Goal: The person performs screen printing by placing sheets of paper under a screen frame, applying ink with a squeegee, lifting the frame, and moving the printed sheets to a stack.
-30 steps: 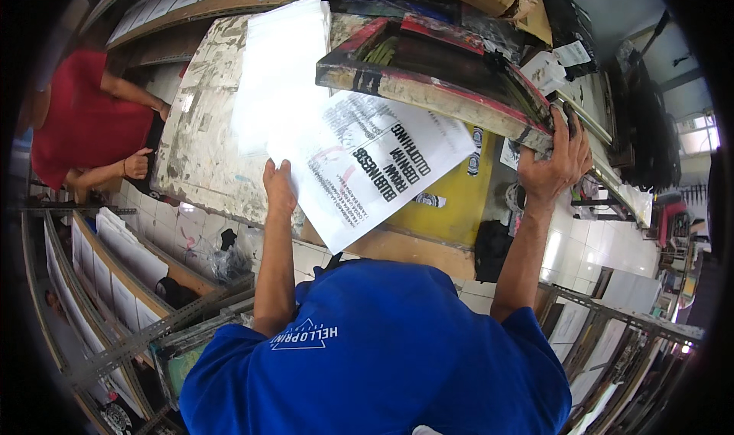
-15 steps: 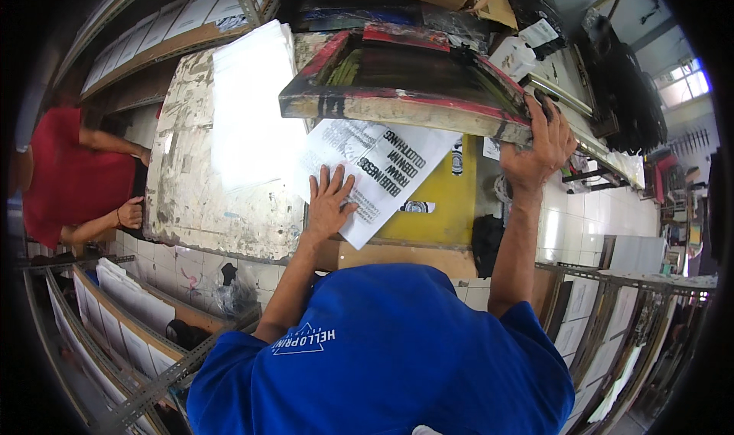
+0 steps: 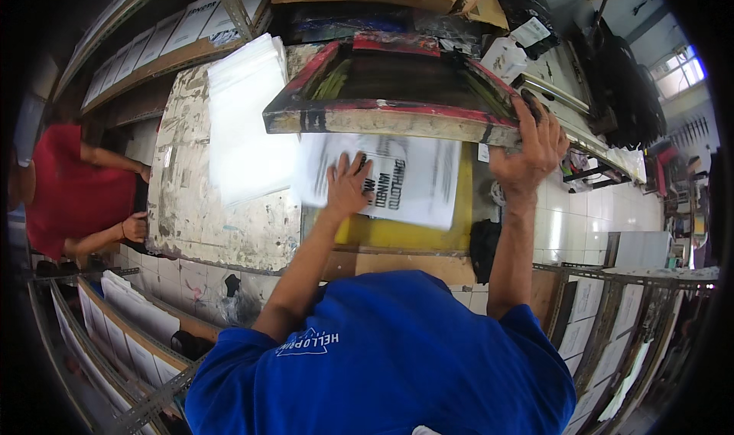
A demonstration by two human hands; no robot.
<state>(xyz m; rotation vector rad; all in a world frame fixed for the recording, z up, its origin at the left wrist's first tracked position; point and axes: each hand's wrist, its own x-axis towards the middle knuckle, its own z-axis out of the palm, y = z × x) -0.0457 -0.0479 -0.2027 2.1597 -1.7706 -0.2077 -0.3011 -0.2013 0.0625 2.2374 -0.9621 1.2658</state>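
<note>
The left hand (image 3: 349, 186), fingers outspread and gripping nothing, lies over a thin printed paper sheet (image 3: 434, 183) on a flat yellow board (image 3: 405, 238), where light, even smoothing suits best; the right hand (image 3: 531, 150), fingers clasping its corner, steadies a rectangular, paint-stained wooden frame (image 3: 382, 119) above.

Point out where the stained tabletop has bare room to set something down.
Between the white paper stack and the person in red, the tabletop is bare. Crowded: the yellow board, under the printed sheet, left hand and tilted frame.
</note>
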